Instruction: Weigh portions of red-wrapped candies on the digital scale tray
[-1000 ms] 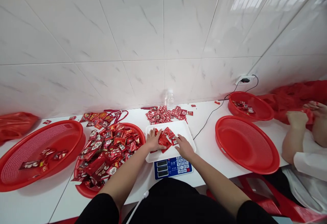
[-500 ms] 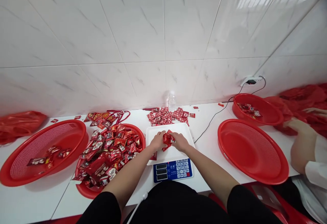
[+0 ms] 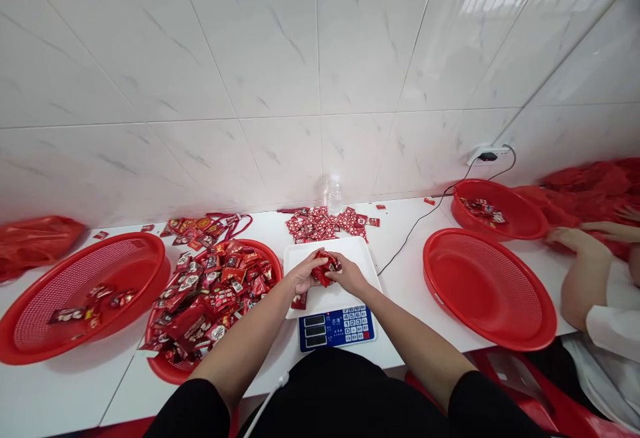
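Small bunch of red foil candy packets [image 3: 324,269] sits pinched between both hands, just above the white rectangular plastic scale tray [image 3: 367,259]. Left hand [image 3: 303,274] and right hand [image 3: 351,275] are pressed together, fingers curled closed around the bunch from either side. Fingers cover most of it, so the packet count can't be told, and the print is too small to read. One loose red packet [image 3: 300,301] lies on the tray edge just under the left hand. Blue-faced digital scale [image 3: 336,328] is below the wrists, display unreadable. Round red plastic basket heaped with packets [image 3: 167,370] is just left of the left forearm; a wide bare red plastic basket [image 3: 490,291] lies right of the right hand. A co-worker's hand [image 3: 570,238] is far right, arm cut off by the frame edge
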`<state>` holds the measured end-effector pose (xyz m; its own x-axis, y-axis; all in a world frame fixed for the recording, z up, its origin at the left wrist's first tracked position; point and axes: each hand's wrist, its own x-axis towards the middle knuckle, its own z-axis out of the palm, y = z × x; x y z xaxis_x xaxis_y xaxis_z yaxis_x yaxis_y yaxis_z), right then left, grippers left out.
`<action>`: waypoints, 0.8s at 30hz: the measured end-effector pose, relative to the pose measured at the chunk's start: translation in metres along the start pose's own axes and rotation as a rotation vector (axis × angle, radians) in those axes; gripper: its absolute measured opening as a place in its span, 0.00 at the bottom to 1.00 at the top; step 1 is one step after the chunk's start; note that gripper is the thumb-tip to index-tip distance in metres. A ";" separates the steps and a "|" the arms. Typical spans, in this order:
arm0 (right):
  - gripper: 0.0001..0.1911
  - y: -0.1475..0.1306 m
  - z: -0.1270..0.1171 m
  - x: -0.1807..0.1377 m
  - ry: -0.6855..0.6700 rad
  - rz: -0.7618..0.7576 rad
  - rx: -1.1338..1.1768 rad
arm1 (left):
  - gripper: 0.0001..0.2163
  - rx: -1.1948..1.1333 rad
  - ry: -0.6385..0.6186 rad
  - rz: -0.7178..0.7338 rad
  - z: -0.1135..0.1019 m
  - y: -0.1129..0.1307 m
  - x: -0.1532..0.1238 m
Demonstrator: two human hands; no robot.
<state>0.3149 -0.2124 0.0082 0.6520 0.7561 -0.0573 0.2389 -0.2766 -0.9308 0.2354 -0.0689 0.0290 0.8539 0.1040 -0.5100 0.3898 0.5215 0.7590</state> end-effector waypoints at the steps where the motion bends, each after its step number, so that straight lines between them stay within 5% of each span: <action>1: 0.30 -0.006 0.000 -0.001 -0.010 -0.012 -0.051 | 0.30 -0.020 -0.022 -0.006 0.000 0.001 -0.004; 5: 0.32 -0.026 0.005 -0.004 -0.028 -0.002 -0.121 | 0.34 0.001 0.035 0.070 0.005 -0.001 -0.013; 12: 0.31 -0.023 0.016 0.002 -0.028 0.041 0.367 | 0.24 -0.194 0.160 0.263 -0.014 0.004 -0.034; 15: 0.23 -0.013 0.033 -0.003 0.019 0.059 0.060 | 0.22 -0.287 0.187 0.325 -0.034 0.013 -0.051; 20: 0.25 -0.002 0.077 -0.019 -0.374 -0.326 -0.641 | 0.21 -0.354 0.183 0.358 -0.061 0.019 -0.072; 24: 0.23 0.000 0.086 -0.022 -0.425 -0.410 -0.812 | 0.21 -0.375 0.184 0.315 -0.066 0.013 -0.079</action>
<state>0.2385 -0.1777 -0.0217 0.1360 0.9889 -0.0591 0.9093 -0.1483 -0.3888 0.1502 -0.0143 0.0521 0.8218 0.4341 -0.3690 -0.0547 0.7048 0.7073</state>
